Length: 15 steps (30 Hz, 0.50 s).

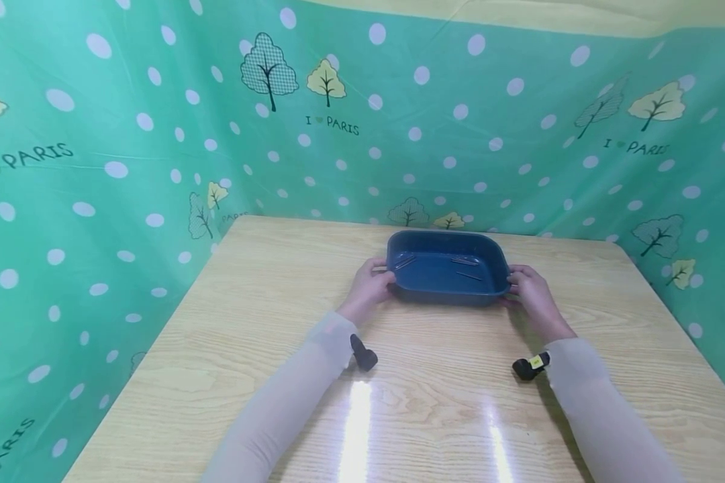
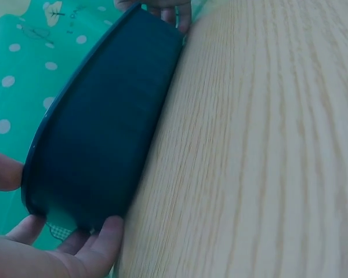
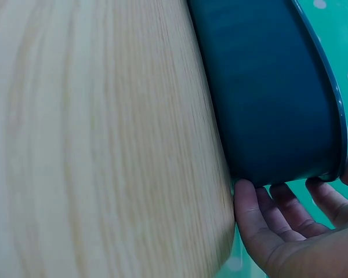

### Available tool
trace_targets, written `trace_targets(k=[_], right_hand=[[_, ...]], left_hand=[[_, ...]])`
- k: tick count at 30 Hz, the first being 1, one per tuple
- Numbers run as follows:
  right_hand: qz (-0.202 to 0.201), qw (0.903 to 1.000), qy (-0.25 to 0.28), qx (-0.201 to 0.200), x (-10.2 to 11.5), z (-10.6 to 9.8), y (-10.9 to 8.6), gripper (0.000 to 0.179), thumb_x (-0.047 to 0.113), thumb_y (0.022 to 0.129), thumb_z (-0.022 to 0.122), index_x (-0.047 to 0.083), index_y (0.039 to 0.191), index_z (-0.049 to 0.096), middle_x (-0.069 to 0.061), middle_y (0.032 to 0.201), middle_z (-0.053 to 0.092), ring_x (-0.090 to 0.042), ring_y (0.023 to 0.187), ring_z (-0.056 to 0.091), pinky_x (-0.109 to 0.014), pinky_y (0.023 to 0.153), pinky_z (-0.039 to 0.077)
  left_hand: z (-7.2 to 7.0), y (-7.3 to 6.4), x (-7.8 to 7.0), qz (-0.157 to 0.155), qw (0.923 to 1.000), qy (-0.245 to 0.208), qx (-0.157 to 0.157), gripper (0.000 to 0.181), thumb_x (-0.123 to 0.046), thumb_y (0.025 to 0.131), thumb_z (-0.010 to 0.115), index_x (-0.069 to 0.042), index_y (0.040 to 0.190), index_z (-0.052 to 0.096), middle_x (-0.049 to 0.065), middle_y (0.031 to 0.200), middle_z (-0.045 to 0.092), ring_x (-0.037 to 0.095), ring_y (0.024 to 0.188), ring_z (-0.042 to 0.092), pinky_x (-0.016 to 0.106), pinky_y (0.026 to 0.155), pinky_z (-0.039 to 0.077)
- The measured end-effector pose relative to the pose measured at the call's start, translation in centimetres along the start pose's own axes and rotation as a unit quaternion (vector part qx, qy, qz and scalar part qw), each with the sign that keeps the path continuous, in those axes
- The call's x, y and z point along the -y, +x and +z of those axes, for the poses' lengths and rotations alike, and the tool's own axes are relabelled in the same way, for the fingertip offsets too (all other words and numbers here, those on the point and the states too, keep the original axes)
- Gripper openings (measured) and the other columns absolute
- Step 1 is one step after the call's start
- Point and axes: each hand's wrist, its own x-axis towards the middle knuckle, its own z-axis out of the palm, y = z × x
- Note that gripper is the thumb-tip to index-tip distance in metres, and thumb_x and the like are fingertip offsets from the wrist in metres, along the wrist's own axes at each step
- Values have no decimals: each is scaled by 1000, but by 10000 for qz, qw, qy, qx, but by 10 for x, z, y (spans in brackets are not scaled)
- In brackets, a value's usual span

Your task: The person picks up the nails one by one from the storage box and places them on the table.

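A dark blue rectangular basin (image 1: 447,298) with rounded corners sits toward the far side of the table. At its left end, my left hand (image 1: 367,287) grips it, with the thumb by the rim and the fingers against the end wall. My right hand (image 1: 533,298) holds the opposite end the same way; in the right wrist view its fingertips (image 3: 245,194) reach the wall's lower edge. Several thin, stick-like things (image 1: 469,276) lie on the basin's floor. The left wrist view shows the outer front wall (image 2: 104,116) close along the tabletop.
The light wood-grain table (image 1: 266,295) spreads around the basin, with glare streaks near the front. A green dotted curtain (image 1: 362,147) hangs right behind the table's back edge and along both sides. Black wrist devices (image 1: 364,354) are strapped over both pale sleeves.
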Motion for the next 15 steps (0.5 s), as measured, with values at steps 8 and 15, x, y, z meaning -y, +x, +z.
trace_targets(k=[8, 15], right_hand=[[-14, 10000, 35, -90, -10, 3, 8, 43, 22, 97, 36, 3, 135, 41, -14, 128, 44, -19, 102, 54, -37, 87, 55], [-53, 9998, 163, -143, -20, 6, 17, 43, 22, 97, 35, 5, 136, 40, -15, 132, 42, -23, 106, 53, -35, 84, 56]], left_hand=[[-6, 10, 12, 89, 9997, 1, -232, 48, 0, 82, 57, -4, 130, 51, 20, 123, 57, 25, 102, 59, 46, 91, 52], [-10, 8, 12, 113, 9995, 37, -277, 47, -1, 83, 57, -4, 129, 51, 20, 121, 58, 24, 103, 59, 45, 91, 52]])
